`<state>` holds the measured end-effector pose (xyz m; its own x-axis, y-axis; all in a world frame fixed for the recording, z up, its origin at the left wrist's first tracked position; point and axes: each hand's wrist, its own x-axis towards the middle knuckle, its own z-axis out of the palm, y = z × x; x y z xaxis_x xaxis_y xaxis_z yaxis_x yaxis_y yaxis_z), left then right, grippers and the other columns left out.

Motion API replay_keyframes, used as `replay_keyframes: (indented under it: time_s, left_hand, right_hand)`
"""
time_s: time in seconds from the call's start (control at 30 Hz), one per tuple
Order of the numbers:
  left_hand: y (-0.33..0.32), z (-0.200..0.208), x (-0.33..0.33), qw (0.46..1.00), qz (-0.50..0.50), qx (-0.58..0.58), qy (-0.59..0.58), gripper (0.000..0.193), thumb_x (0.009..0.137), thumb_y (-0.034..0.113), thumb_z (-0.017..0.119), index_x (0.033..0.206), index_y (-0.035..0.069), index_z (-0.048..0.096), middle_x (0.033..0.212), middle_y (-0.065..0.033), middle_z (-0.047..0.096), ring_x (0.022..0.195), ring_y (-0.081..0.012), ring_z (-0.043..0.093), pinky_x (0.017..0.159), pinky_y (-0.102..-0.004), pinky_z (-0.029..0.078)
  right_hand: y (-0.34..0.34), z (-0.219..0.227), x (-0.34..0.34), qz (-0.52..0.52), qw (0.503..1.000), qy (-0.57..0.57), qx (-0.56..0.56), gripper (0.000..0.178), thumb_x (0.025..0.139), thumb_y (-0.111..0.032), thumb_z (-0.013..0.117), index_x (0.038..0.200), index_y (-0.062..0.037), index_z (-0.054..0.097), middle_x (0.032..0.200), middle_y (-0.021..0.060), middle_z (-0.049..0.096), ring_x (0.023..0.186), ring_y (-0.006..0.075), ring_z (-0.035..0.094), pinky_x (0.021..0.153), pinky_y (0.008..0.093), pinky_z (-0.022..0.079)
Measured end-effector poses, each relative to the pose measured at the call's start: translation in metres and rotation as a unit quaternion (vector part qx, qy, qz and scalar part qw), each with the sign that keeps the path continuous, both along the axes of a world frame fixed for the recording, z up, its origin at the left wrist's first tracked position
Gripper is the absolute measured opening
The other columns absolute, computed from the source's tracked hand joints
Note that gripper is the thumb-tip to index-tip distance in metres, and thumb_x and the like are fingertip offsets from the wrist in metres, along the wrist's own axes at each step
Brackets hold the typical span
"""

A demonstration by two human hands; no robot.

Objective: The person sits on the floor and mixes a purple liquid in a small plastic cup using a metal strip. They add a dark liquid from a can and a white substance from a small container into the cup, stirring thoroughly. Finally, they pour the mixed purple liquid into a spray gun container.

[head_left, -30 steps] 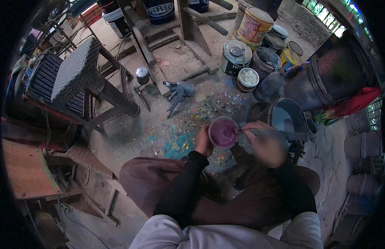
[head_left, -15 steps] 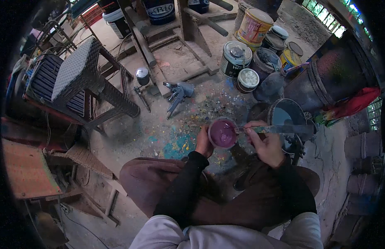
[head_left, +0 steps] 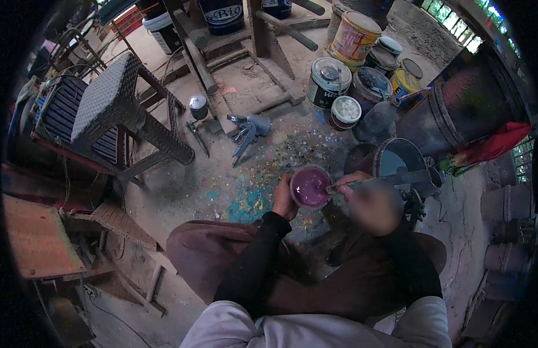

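Observation:
My left hand (head_left: 284,200) is wrapped round the side of a round plastic tub (head_left: 313,207). Glossy purple paint (head_left: 310,184) lies inside it. In my right hand (head_left: 375,207), partly blurred, is a long flat stirring stick (head_left: 405,178). One end of the stick dips into the paint at the tub's right side; the other reaches out over a bucket (head_left: 426,158) that holds blue-grey liquid. Beyond the tub, a paint spray gun (head_left: 249,134) lies on the paint-spattered floor. A small dark cup with a silver top (head_left: 197,107) stands near it.
Several paint cans and pails (head_left: 329,83) are grouped at the far right beside a large dark drum (head_left: 466,104). A woven-pattern stool (head_left: 106,98) stands to the left. A wooden frame (head_left: 263,55) is at the back, and a red cloth (head_left: 501,146) hangs at the right.
The stick has changed its angle: its tip sits a little nearer to me in the paint and its outer end slants farther away. The tub has barely moved.

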<state>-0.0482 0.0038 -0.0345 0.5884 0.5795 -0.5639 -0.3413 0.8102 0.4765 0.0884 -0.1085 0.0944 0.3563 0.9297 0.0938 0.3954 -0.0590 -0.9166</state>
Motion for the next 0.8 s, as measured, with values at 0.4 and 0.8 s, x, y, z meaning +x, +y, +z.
replay_keyframes:
  time_s: [0.4,0.8]
  left_hand:
    - [0.001,-0.009,0.001,1.0,-0.002,0.006,-0.018,0.038,0.091,0.029,0.031,0.108,0.001,0.051,0.105,-0.0107,0.056,0.096,-0.0219,0.056,0.084,-0.0381,0.046]
    - [-0.001,-0.016,0.001,1.0,-0.016,0.017,-0.014,0.039,0.091,0.031,0.033,0.108,0.001,0.051,0.105,-0.0116,0.057,0.095,-0.0223,0.058,0.084,-0.037,0.047]
  right_hand:
    - [0.002,0.014,-0.001,0.106,0.986,-0.124,0.036,0.009,0.081,-0.001,0.057,0.089,0.0001,0.06,0.079,0.0102,0.057,0.069,0.0189,0.056,0.061,0.0272,0.044]
    - [0.003,0.022,-0.01,0.169,0.972,-0.155,0.043,0.014,0.078,-0.003,0.059,0.092,-0.0016,0.06,0.085,0.0134,0.059,0.076,0.0282,0.059,0.069,0.0333,0.048]
